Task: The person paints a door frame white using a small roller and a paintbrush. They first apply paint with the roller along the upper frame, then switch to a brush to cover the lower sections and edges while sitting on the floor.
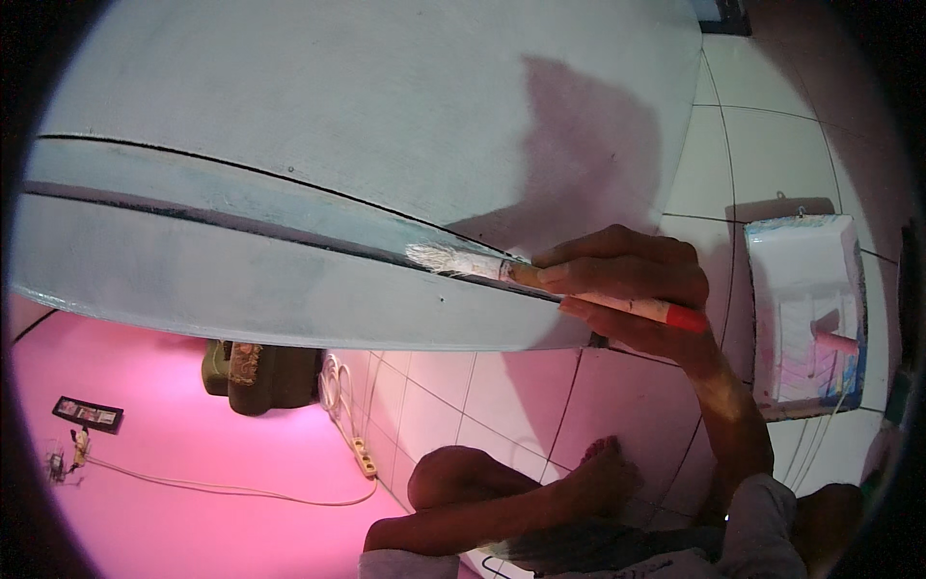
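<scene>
My right hand (641, 289) is closed round the wooden handle of a paintbrush (473, 261), whose handle end is red. White-coated bristles lie along a narrow recessed groove between light grey-blue panels (367, 87). They point left, and their tip seems to touch the panel edge at the groove. The hand throws a dark shadow on the large upper panel. My left forearm (473, 521) crosses low in front of me, and my left hand (598, 482) rests low near my bent leg. Its fingers are not clear enough to read.
A paint tray (772, 386) with white paint and a small roller (835, 341) stands on the tiled floor (762, 154) at the right. By the pink-lit wall, a power strip (364, 457) hangs on a white cord, near a dark brown object (275, 376).
</scene>
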The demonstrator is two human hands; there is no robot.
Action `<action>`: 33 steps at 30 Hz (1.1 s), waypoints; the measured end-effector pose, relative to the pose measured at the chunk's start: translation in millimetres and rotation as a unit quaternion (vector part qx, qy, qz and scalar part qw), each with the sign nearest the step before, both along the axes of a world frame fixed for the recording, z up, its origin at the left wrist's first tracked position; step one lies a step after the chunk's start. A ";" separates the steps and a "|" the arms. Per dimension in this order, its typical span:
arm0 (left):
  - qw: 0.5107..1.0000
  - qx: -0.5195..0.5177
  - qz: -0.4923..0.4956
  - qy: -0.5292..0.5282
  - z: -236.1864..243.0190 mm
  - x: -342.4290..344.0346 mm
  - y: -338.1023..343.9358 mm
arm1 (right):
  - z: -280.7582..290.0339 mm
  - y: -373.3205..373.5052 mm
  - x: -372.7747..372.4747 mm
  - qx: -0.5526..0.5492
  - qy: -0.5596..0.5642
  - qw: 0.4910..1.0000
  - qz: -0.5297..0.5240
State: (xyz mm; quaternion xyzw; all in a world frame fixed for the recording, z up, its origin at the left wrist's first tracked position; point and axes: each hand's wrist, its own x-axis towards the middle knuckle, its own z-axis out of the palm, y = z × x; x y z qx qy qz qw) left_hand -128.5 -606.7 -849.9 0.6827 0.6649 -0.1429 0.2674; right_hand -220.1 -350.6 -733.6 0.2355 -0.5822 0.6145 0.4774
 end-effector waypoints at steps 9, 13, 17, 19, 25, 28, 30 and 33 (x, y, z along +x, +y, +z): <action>0.990 -0.126 0.026 -0.051 22.3 -5.5 28.9 | -30.4 -5.5 -15.2 -0.020 -0.047 0.998 0.047; 0.990 -0.116 0.041 -0.063 22.1 -4.5 25.4 | -60.9 3.9 -3.6 0.032 -0.112 0.992 0.051; 0.997 -0.072 -0.015 0.020 13.4 3.4 16.4 | -39.5 13.9 3.8 0.113 -0.122 0.986 0.001; 0.995 -0.092 -0.007 0.029 21.8 4.6 23.2 | -13.5 9.0 -5.5 0.119 -0.071 0.990 -0.023; 0.997 -0.057 0.030 -0.048 20.3 -0.3 24.8 | 35.7 -7.6 -30.6 0.064 0.069 0.989 -0.116; 0.998 -0.036 -0.002 -0.047 16.6 -1.2 20.6 | 24.0 -15.0 -22.1 0.041 0.054 0.990 -0.122; 0.997 -0.060 -0.008 -0.040 16.2 0.0 20.7 | -1.8 -18.0 -16.3 0.057 0.000 0.993 -0.100; 0.995 -0.097 -0.012 -0.012 20.4 2.9 25.1 | -36.4 -26.0 -6.6 0.015 -0.036 0.996 -0.080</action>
